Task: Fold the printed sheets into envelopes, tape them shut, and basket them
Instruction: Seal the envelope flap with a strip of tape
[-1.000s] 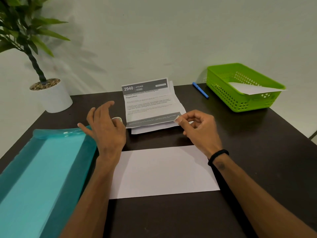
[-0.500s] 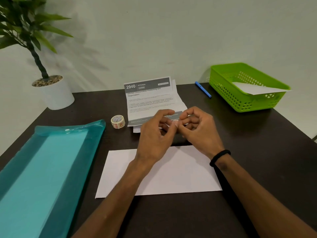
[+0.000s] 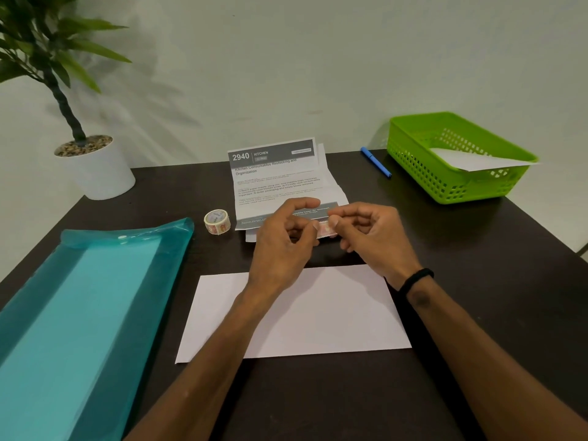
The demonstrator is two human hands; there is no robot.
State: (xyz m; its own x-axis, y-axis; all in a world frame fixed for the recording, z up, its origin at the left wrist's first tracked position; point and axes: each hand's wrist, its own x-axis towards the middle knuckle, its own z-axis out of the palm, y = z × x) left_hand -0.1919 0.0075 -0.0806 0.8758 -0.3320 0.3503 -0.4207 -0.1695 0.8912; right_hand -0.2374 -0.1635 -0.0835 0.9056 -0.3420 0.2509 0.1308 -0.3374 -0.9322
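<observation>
From my remote seat, reading left to right: the teal folder [image 3: 79, 313] runs off the left edge, the tape roll [image 3: 217, 221] sits just beside its far corner, and the printed sheets [image 3: 280, 179] lie behind both hands. The white envelope [image 3: 318, 316] lies flat on the table [image 3: 477, 281] under my forearms, flap side not discernible. My left hand [image 3: 280, 246] and right hand [image 3: 372, 240] meet above it, each pinching an end of one short tape strip [image 3: 325, 231], fingers curled around it. Far right, the green basket [image 3: 445, 186] holds one white piece already, beside a blue pen [image 3: 375, 162].

To land this step well, I'd judge the strip should stay taut and flat between the pinches, sticky side down, lowered centred across the envelope's closing edge, then pressed from the middle outward.

Hard to read: which face of the strip is adhesive, whether the envelope already contains a sheet, and where its flap lies; my fingertips hide most of the strip
</observation>
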